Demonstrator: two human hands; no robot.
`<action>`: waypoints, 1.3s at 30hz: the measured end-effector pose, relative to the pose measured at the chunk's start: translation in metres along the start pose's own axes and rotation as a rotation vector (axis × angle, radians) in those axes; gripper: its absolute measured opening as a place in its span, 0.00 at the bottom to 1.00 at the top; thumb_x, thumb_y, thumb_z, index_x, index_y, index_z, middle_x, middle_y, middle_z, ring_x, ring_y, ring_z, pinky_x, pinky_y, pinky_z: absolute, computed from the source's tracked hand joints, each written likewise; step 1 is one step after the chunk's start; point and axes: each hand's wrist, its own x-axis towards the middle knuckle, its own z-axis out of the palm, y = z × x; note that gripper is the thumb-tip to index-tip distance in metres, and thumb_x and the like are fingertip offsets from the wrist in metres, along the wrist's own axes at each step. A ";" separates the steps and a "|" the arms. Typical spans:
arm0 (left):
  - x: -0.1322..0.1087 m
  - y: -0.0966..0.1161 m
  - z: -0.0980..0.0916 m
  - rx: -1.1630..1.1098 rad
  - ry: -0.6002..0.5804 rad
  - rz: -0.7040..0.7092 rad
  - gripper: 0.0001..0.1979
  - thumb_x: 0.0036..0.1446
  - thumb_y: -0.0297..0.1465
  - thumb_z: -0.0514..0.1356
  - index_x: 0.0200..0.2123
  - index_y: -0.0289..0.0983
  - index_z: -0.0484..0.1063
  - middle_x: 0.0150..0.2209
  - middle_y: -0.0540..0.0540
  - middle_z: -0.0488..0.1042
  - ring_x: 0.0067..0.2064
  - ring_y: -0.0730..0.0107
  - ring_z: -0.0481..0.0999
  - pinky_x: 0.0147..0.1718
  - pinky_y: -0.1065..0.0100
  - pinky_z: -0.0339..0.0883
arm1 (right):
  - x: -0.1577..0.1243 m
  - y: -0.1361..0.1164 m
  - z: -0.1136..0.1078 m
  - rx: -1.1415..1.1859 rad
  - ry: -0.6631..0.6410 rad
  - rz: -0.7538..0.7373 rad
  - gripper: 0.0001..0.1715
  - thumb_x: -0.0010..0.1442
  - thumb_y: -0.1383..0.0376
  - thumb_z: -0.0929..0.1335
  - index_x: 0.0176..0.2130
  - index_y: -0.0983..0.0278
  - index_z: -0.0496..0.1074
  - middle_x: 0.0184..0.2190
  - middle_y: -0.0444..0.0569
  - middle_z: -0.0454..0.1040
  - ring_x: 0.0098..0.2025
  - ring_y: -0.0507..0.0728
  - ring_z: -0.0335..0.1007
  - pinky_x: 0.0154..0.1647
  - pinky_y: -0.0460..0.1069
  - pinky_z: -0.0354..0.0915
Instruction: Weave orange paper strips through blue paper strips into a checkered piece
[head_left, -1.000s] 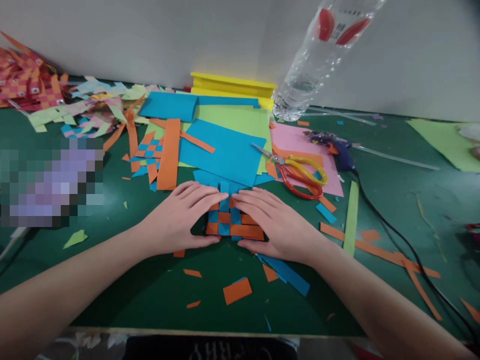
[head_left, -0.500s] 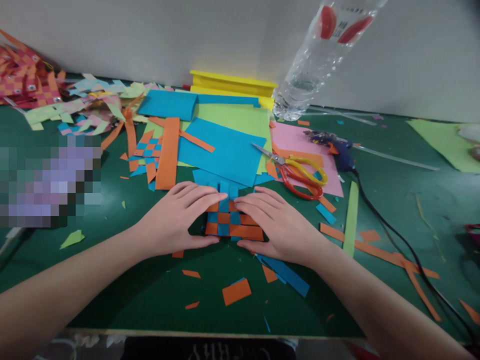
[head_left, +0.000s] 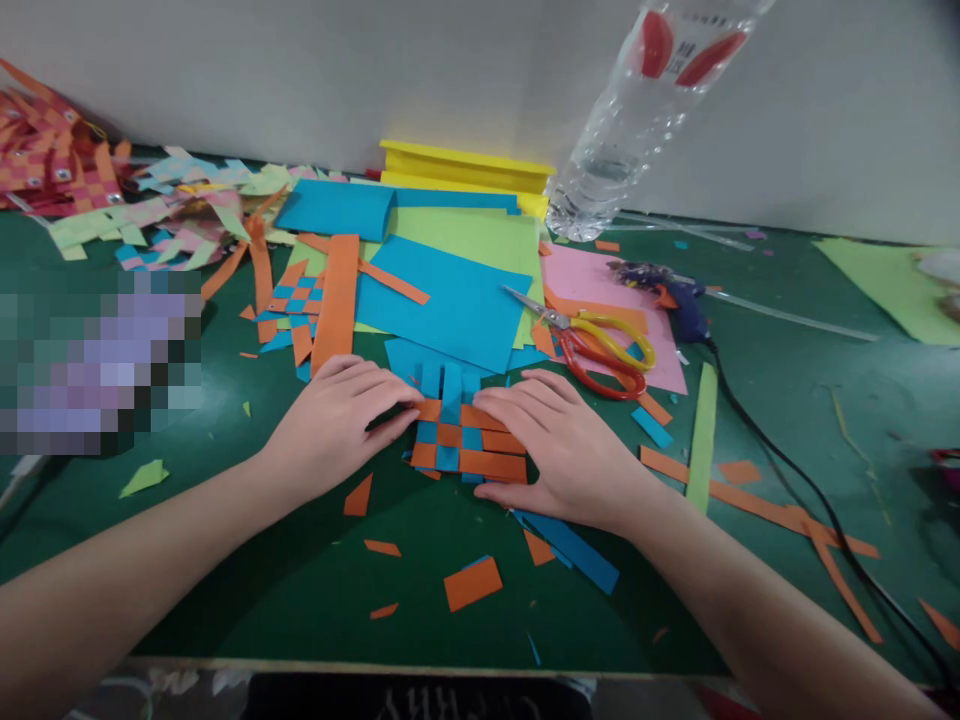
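Observation:
A small woven piece of orange and blue paper strips [head_left: 448, 436] lies on the green table in front of me. Blue strip ends stick up at its far edge, and orange ends reach out to the right. My left hand [head_left: 341, 425] pinches the left end of an upper orange strip between thumb and fingers. My right hand [head_left: 551, 445] rests around the right side of the weave, its fingertips on the upper right part and its thumb near the lower right edge, fingers apart from the thumb.
Scissors with red and yellow handles [head_left: 607, 350] lie on coloured paper sheets [head_left: 450, 305] behind the weave. A glue gun [head_left: 679, 305] and its cord are at right, beside a water bottle [head_left: 622, 130]. Paper scraps [head_left: 472, 583] lie nearer me; woven pieces [head_left: 56, 155] are piled far left.
My left hand has drawn back slightly to the left, and its thumb has moved up from the lower edge to meet the fingers at the orange strip. My right hand has barely moved.

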 end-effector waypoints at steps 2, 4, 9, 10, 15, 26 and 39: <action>0.000 -0.001 0.001 -0.011 -0.002 0.003 0.10 0.67 0.35 0.53 0.39 0.39 0.72 0.38 0.47 0.80 0.39 0.65 0.77 0.44 0.59 0.62 | 0.000 0.000 0.000 -0.005 0.001 0.021 0.40 0.57 0.45 0.67 0.57 0.70 0.65 0.53 0.58 0.72 0.55 0.64 0.66 0.62 0.62 0.54; -0.001 -0.002 0.001 -0.015 -0.006 -0.001 0.11 0.67 0.35 0.53 0.37 0.39 0.73 0.37 0.48 0.80 0.39 0.66 0.77 0.44 0.60 0.62 | 0.000 0.001 0.001 -0.003 -0.002 0.040 0.41 0.57 0.44 0.67 0.57 0.70 0.65 0.53 0.58 0.72 0.55 0.65 0.65 0.62 0.62 0.54; -0.001 -0.003 0.002 -0.037 -0.027 -0.024 0.12 0.67 0.36 0.52 0.36 0.40 0.73 0.37 0.49 0.80 0.38 0.67 0.77 0.45 0.59 0.61 | 0.001 0.000 0.002 -0.002 -0.014 0.058 0.41 0.56 0.44 0.67 0.57 0.68 0.65 0.54 0.59 0.71 0.55 0.66 0.65 0.61 0.63 0.55; -0.001 -0.003 0.002 -0.040 -0.031 -0.027 0.13 0.67 0.37 0.52 0.37 0.40 0.73 0.37 0.48 0.80 0.38 0.66 0.77 0.45 0.59 0.61 | 0.001 -0.001 0.002 -0.009 -0.013 0.055 0.41 0.57 0.44 0.67 0.57 0.69 0.65 0.54 0.59 0.71 0.55 0.66 0.65 0.61 0.62 0.55; 0.001 0.000 0.001 -0.029 -0.050 -0.002 0.13 0.67 0.36 0.52 0.36 0.39 0.74 0.38 0.47 0.79 0.40 0.64 0.76 0.43 0.60 0.61 | 0.001 -0.002 0.002 -0.058 0.001 0.027 0.40 0.59 0.44 0.66 0.56 0.71 0.66 0.54 0.59 0.71 0.54 0.66 0.65 0.60 0.61 0.56; 0.003 0.004 0.001 -0.056 -0.039 0.027 0.10 0.67 0.32 0.52 0.37 0.38 0.73 0.37 0.48 0.79 0.39 0.66 0.76 0.45 0.60 0.60 | 0.001 -0.001 0.003 -0.067 0.020 -0.010 0.38 0.60 0.46 0.65 0.57 0.71 0.66 0.54 0.59 0.72 0.54 0.65 0.65 0.59 0.61 0.58; 0.002 0.005 0.001 -0.059 -0.041 0.077 0.09 0.66 0.31 0.53 0.37 0.38 0.72 0.38 0.47 0.79 0.39 0.67 0.76 0.45 0.61 0.59 | 0.001 -0.001 0.002 -0.065 0.057 0.042 0.41 0.57 0.43 0.66 0.56 0.71 0.67 0.52 0.58 0.73 0.55 0.66 0.66 0.66 0.66 0.46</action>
